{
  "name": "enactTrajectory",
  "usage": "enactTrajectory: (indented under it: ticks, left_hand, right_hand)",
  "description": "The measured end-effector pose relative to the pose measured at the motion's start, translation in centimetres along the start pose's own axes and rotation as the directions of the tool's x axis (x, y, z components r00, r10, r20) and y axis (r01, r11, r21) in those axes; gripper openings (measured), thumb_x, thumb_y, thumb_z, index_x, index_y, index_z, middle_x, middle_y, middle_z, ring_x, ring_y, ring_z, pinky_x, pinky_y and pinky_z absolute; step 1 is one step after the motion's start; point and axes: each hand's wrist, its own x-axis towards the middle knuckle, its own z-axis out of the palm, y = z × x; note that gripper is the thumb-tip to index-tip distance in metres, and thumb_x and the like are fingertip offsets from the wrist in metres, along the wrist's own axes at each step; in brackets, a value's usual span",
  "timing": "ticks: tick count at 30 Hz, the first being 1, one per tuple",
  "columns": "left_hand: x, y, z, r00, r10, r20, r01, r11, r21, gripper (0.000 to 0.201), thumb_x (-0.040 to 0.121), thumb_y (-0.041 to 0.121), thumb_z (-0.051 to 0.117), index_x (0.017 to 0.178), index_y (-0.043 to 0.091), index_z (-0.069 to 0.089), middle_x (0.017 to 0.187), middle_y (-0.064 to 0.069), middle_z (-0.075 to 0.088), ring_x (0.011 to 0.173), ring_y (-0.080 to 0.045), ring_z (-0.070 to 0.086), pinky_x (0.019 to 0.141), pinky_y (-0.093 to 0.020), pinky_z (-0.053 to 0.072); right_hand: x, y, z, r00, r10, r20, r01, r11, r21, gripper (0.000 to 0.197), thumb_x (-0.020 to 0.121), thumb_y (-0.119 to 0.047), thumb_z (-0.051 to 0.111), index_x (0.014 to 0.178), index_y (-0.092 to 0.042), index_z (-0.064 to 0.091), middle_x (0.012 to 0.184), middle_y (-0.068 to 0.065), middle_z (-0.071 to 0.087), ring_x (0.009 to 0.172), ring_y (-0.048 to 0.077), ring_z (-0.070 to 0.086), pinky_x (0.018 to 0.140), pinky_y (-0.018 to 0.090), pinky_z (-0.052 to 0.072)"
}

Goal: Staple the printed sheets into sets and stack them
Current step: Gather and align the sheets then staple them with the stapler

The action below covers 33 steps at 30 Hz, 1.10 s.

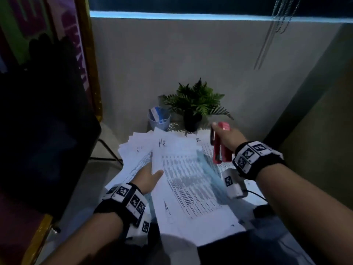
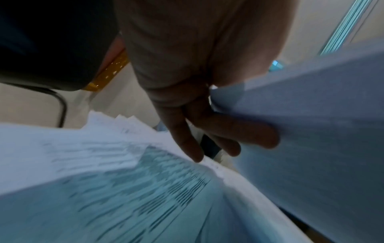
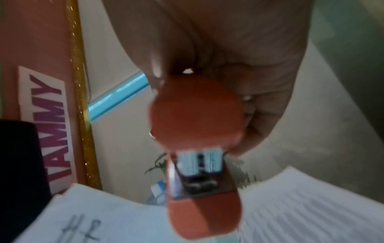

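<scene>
left hand pinches a printed sheet marked "hr" (handwritten) above fanned paper piles. right hand grips a smooth red stapler above them. poster reads "tammy".

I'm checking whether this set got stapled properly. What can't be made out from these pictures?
- Printed sheets: text motion-blurred in all views.
- Any staple in them: too small and blurred.
- Left hand fingers: hidden under the lifted sheet in head view.
- Red stapler: blurred; the right hand covers its middle.
</scene>
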Motion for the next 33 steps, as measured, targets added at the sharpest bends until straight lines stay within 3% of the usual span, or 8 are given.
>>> enactTrajectory:
  ticks: [3, 5, 8, 11, 15, 19, 28, 33]
  left_hand:
    - [1.2, -2.9, 1.4, 0.982, -0.184, 0.041, 0.179, 0.978, 0.106, 0.05, 0.098, 0.029, 0.046, 0.142, 0.011, 0.033, 0.132, -0.012, 0.053, 0.114, -0.029, 0.055, 0.086, -0.031, 0.045]
    - [1.7, -4.2, 2.1, 0.957, -0.288, 0.033, 0.282, 0.95, 0.135, 0.057, 0.094, 0.026, 0.053, 0.143, 0.009, 0.027, 0.127, -0.015, 0.054, 0.106, -0.032, 0.058, 0.082, -0.035, 0.05]
    - [2.3, -4.8, 2.2, 0.923, -0.35, -0.162, 0.377, 0.906, 0.19, 0.079, 0.086, 0.021, 0.064, 0.146, 0.009, 0.014, 0.141, -0.018, 0.037, 0.121, -0.036, 0.047, 0.092, -0.042, 0.046]
    - [3.5, -4.5, 1.4, 0.933, -0.166, -0.319, 0.293, 0.864, 0.408, 0.081, 0.087, 0.025, 0.062, 0.149, 0.017, 0.01, 0.156, -0.008, 0.006, 0.141, -0.03, 0.016, 0.109, -0.044, 0.028]
    - [5.7, -3.8, 2.0, 0.999, 0.042, -0.009, -0.023, 0.7, 0.713, 0.059, 0.098, 0.026, 0.041, 0.15, 0.019, 0.013, 0.159, -0.003, -0.01, 0.146, -0.024, -0.005, 0.118, -0.044, 0.009]
    - [7.8, -3.9, 2.9, 0.976, -0.032, 0.214, -0.147, 0.627, 0.765, 0.058, 0.1, 0.026, 0.035, 0.151, 0.02, 0.008, 0.16, 0.0, -0.005, 0.146, -0.023, 0.001, 0.118, -0.045, 0.009]
    - [8.7, -4.9, 2.9, 0.983, 0.081, 0.167, -0.183, 0.585, 0.79, 0.069, 0.089, 0.042, 0.043, 0.149, 0.023, 0.014, 0.156, -0.001, 0.017, 0.135, -0.023, 0.028, 0.108, -0.041, 0.029]
    - [9.3, -4.7, 2.4, 0.977, 0.046, 0.208, -0.185, 0.671, 0.718, 0.068, 0.09, 0.041, 0.047, 0.149, 0.023, 0.018, 0.156, 0.002, 0.016, 0.137, -0.022, 0.024, 0.104, -0.039, 0.036]
  right_hand:
    - [1.1, 1.9, 2.9, 0.991, 0.064, 0.118, -0.046, 0.988, -0.149, 0.05, 0.087, -0.052, 0.058, 0.103, -0.004, 0.057, 0.083, 0.008, 0.067, 0.065, 0.02, 0.062, 0.062, 0.028, 0.05]
    - [1.5, 3.2, 5.1, 0.969, 0.153, 0.191, -0.104, 0.964, -0.245, 0.061, 0.085, -0.037, 0.065, 0.127, -0.003, 0.037, 0.1, 0.012, 0.066, 0.081, 0.027, 0.066, 0.067, 0.032, 0.053]
    - [1.7, 4.8, 8.0, 0.957, 0.197, 0.215, -0.103, 0.919, -0.381, 0.07, 0.082, -0.018, 0.069, 0.135, -0.002, 0.026, 0.11, 0.014, 0.057, 0.097, 0.029, 0.06, 0.075, 0.032, 0.048]
    - [2.1, 5.8, 10.0, 0.959, 0.167, 0.23, -0.038, 0.878, -0.478, 0.06, 0.085, -0.021, 0.066, 0.13, -0.002, 0.031, 0.108, 0.014, 0.055, 0.098, 0.03, 0.058, 0.072, 0.032, 0.044]
    - [3.0, 6.4, 12.0, 0.962, 0.062, 0.268, 0.102, 0.824, -0.557, 0.048, 0.086, -0.027, 0.063, 0.123, -0.007, 0.04, 0.118, 0.016, 0.055, 0.094, 0.029, 0.056, 0.071, 0.03, 0.042]
    - [3.9, 6.6, 13.4, 0.959, -0.012, 0.282, 0.191, 0.763, -0.617, 0.048, 0.087, -0.035, 0.061, 0.122, -0.009, 0.043, 0.119, 0.016, 0.052, 0.1, 0.032, 0.057, 0.075, 0.033, 0.043]
    - [4.9, 8.6, 15.1, 0.968, -0.077, 0.239, 0.235, 0.611, -0.756, 0.035, 0.094, -0.036, 0.046, 0.119, -0.012, 0.044, 0.114, 0.01, 0.053, 0.1, 0.028, 0.055, 0.071, 0.032, 0.038]
    - [5.3, 8.9, 16.2, 0.962, -0.103, 0.254, 0.262, 0.621, -0.738, 0.041, 0.096, -0.038, 0.043, 0.127, -0.013, 0.038, 0.119, 0.013, 0.047, 0.106, 0.033, 0.052, 0.077, 0.037, 0.042]
